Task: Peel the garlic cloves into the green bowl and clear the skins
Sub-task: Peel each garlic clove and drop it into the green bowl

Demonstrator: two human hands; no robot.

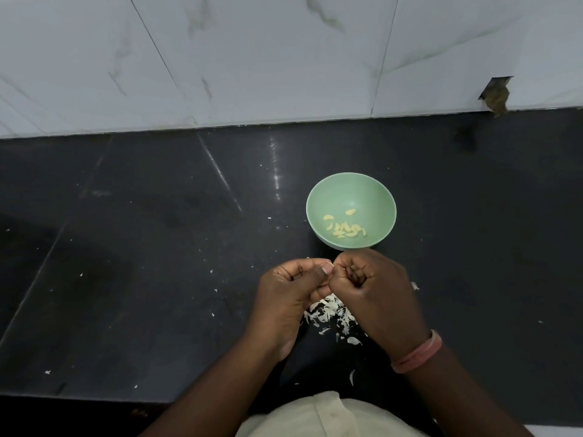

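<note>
Counter (157, 279): dark, flecked with scraps around the grip.
Bowl (351, 187): just beyond the grip, holding peeled cloves (345, 230).
Left hand (291, 288): curled, thumb pinching a clove (424, 264)... barely visible.
Right hand (367, 285): fisted against the left, fingertips picking at that clove.
Skins (329, 313): heaped under the grip.
Risk: likely slip onto skins, from the tight pinch.

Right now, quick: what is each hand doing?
Left hand: fingers curled, pinching a small pale piece, likely garlic.
Right hand: fingers curled, working at that same piece; its grip is hidden.
</note>
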